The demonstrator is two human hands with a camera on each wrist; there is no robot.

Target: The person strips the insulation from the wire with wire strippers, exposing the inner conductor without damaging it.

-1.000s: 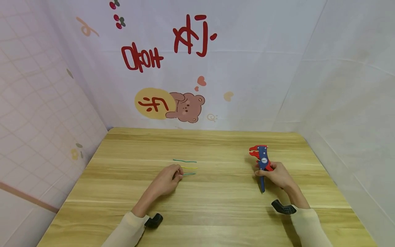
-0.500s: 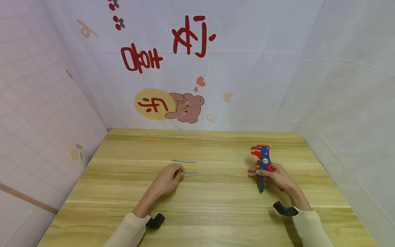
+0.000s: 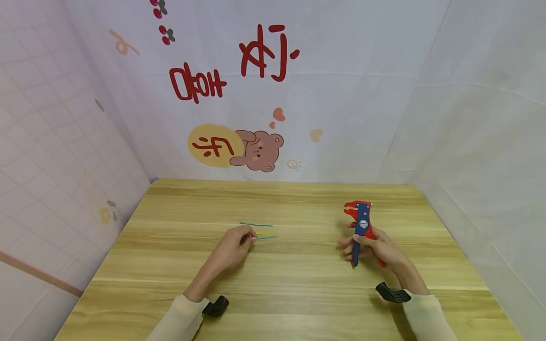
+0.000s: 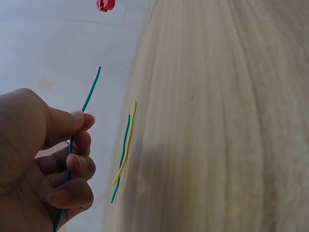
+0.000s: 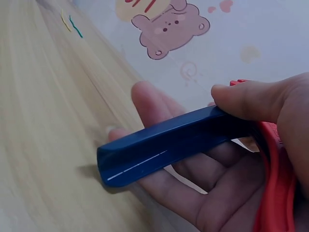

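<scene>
My left hand (image 3: 236, 246) pinches a green wire (image 4: 91, 89) between thumb and index finger, its lower length running across the other curled fingers. Beyond that hand a yellow wire (image 4: 130, 145) and a second green wire (image 3: 256, 224) lie on the table. On the right, my right hand (image 3: 379, 248) holds a red and blue wire stripper (image 3: 363, 222), jaws pointing to the left. The thumb presses on the tool near the top of its blue handle (image 5: 159, 145). Several fingers extend behind that handle, and the red handle (image 5: 275, 193) rests toward the palm.
The wood-grain table (image 3: 298, 289) is bounded at the back by a white printed cloth (image 3: 341, 85) and at both sides by cloth walls. A black camera mount (image 3: 216, 307) sits on the left wrist, another mount (image 3: 393, 292) on the right.
The green wire in my left hand has shifted slightly right and up with the hand. My right-hand fingers have loosened from the blue handle, and the wire stripper has turned slightly.
</scene>
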